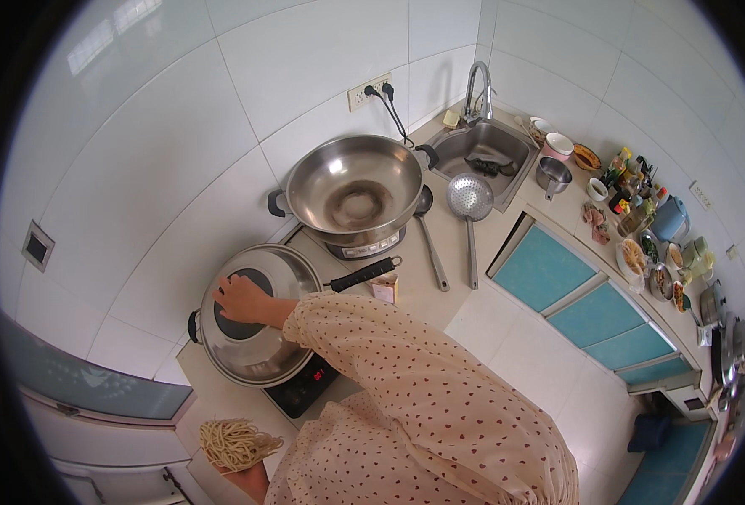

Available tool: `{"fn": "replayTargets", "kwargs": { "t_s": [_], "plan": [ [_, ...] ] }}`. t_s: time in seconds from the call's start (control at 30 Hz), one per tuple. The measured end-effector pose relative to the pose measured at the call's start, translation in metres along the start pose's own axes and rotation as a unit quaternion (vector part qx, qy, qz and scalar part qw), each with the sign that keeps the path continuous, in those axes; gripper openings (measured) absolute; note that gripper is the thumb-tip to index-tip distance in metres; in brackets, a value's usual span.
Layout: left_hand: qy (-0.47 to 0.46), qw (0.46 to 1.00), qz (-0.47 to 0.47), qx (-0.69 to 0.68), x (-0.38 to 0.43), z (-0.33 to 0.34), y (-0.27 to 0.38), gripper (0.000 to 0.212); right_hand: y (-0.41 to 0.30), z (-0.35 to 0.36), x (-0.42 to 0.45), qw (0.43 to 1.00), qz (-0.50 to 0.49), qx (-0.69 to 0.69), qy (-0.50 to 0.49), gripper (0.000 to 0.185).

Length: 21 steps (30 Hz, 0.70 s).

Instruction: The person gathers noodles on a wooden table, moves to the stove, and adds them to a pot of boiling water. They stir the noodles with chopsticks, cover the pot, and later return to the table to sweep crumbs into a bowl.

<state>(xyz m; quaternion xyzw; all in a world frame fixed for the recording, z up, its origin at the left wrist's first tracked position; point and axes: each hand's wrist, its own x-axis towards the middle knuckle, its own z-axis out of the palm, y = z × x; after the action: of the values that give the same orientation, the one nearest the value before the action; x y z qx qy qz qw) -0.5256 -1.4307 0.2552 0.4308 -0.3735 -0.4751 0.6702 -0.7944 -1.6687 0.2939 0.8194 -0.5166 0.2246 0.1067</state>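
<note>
At the lower left, my left hand holds a bundle of noodles on its palm, away from the counter. My right hand rests on the top of a domed steel lid, its fingers at the dark centre part where the knob is. The lid sits on a wok with a black-wrapped long handle, over an induction cooker with a lit red display. What the wok holds is hidden under the lid. Behind it, a wide steel pan stands uncovered on a second electric base, its bottom stained brown.
A ladle and a perforated skimmer lie on the counter, near a small box. The steel sink is in the corner. Bowls, bottles and a blue kettle crowd the right counter.
</note>
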Motion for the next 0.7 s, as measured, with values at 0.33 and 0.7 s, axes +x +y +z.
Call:
{"fn": "replayTargets", "kwargs": {
  "t_s": [0.33, 0.7],
  "plan": [
    [-0.007, 0.999, -0.045, -0.018, -0.0014, 0.0062, 0.0079, 0.036, 0.0017, 0.0007, 0.0, 1.0, -0.004, 0.001, -0.006, 0.039],
    [0.002, 1.0, -0.031, -0.002, -0.0014, 0.0074, 0.0046, 0.036, 0.0012, 0.0014, -0.0002, 1.0, -0.004, 0.007, -0.001, 0.039]
  ]
}}
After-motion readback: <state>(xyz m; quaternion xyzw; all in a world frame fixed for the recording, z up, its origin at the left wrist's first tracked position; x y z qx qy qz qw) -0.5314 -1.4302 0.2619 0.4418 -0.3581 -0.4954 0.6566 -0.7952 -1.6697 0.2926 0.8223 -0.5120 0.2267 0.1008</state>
